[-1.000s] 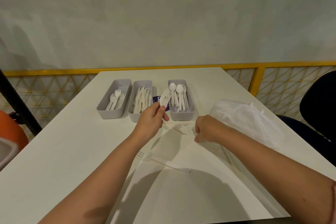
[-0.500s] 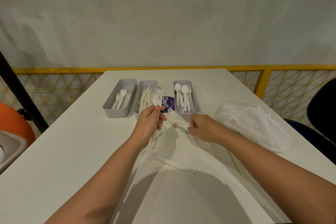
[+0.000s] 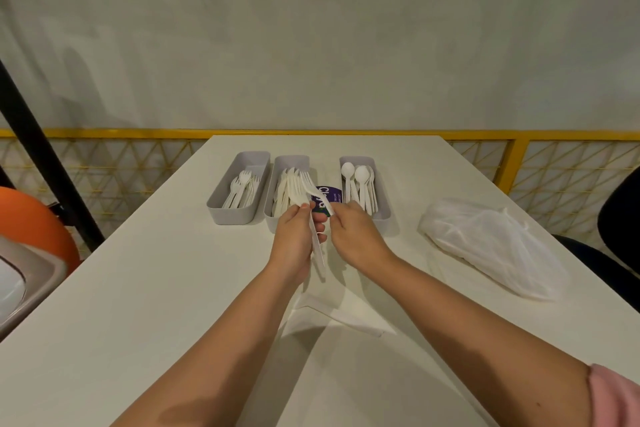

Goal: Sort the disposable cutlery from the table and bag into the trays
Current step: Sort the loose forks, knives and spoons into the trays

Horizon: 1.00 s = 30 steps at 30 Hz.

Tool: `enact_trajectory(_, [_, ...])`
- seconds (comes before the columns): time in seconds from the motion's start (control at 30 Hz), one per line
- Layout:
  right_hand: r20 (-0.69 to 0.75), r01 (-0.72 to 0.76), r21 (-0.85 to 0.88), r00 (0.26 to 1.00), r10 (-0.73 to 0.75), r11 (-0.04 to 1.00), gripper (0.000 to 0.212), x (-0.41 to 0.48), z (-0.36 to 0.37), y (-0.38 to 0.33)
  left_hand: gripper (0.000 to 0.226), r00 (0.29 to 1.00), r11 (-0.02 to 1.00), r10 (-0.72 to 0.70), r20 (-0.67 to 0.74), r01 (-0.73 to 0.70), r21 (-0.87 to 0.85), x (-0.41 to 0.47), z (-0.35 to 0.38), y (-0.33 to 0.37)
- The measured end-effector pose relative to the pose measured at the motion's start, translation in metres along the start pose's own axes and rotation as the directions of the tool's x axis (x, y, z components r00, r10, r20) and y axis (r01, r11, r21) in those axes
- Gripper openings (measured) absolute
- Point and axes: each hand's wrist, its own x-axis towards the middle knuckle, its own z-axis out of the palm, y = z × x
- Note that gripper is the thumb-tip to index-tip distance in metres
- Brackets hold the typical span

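Note:
Three grey trays stand side by side on the white table [image 3: 138, 288]: the left tray [image 3: 221, 208] holds forks, the middle tray [image 3: 272, 215] knives, the right tray [image 3: 384, 211] spoons. My left hand [image 3: 294, 243] grips white forks [image 3: 313, 218], tines up, in front of the middle tray. My right hand [image 3: 353, 236] pinches another white fork [image 3: 323, 199] and holds it against the left hand's forks. One more white fork [image 3: 346, 315] lies on the table between my forearms. A translucent white plastic bag [image 3: 485, 246] lies at the right.
A purple round label [image 3: 327, 192] sits between the middle and right trays. A yellow mesh railing [image 3: 554, 163] runs behind the table. An orange seat [image 3: 31, 222] is at the left and a dark chair [image 3: 620, 218] at the right.
My right hand lifted a fork off the table and brought it up to the left hand. The left hand drew back slightly towards me with its forks.

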Motion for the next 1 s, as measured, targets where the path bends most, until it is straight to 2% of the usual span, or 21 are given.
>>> enact_trajectory(0.2, [0.020,-0.017,-0.215,1.000,0.022,0.977,0.027,-0.001,0.021,0.001,0.031,0.996,0.988,-0.074,-0.047,0.067,-0.137,-0.001,-0.001,0.002])
enact_trajectory(0.33, [0.016,0.027,-0.325,1.000,-0.023,0.945,0.033,0.000,0.028,0.002,0.028,0.988,0.963,-0.155,0.012,0.153,-0.223,0.002,-0.004,0.003])
enact_trajectory(0.5, [0.094,0.105,-0.309,0.992,-0.080,0.945,0.037,0.000,0.030,0.005,0.024,0.987,0.984,-0.158,0.025,0.159,-0.084,0.003,-0.008,0.004])
enact_trajectory(0.63, [0.174,0.162,-0.311,0.978,-0.112,0.937,0.038,-0.004,0.024,0.002,0.020,0.986,0.985,-0.164,-0.021,0.162,-0.064,0.007,-0.014,0.005])
enact_trajectory(0.73, [0.210,0.128,-0.259,0.975,-0.074,0.957,0.037,-0.012,0.012,-0.003,0.015,0.986,0.987,-0.161,-0.042,0.160,-0.035,0.010,-0.021,0.009])
enact_trajectory(0.83, [0.283,0.086,-0.280,0.959,-0.004,0.956,0.024,-0.018,0.004,-0.003,0.016,0.984,0.987,-0.156,-0.092,0.158,0.021,0.014,-0.030,0.011])
enact_trajectory(0.9, [0.377,0.086,-0.298,0.925,0.035,0.951,0.020,-0.024,0.001,-0.002,0.011,0.983,0.987,-0.148,-0.107,0.154,0.051,0.016,-0.035,0.012])
enact_trajectory(1.0, [0.513,0.097,-0.338,0.853,0.096,0.936,0.025,-0.032,0.004,-0.001,0.012,0.981,0.985,-0.163,-0.103,0.168,0.042,0.016,-0.039,0.014])
